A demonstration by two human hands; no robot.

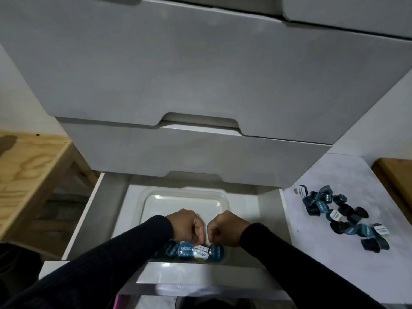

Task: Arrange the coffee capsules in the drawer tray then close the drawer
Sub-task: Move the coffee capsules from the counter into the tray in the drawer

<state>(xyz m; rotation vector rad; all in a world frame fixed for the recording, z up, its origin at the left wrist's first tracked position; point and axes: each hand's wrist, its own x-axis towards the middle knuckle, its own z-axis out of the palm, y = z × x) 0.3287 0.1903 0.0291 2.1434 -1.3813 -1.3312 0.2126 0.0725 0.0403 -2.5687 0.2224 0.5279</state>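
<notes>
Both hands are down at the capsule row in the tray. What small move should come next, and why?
Probably let go of the row and send the right hand to the loose capsules on the white surface beside the drawer. The tray holds only one short row along its near edge, under the left hand too, and most of it is bare, so the drawer should stay open.

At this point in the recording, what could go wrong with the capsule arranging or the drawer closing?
1. Both hands, left hand and right hand, work inside the open drawer; closing it early could pinch fingers.
2. The row of capsules sits tight against the clear tray's near edge, so a nudge from either hand might tip one.
3. Many loose capsules remain on the white surface; closing now would probably leave the job unfinished.
</notes>
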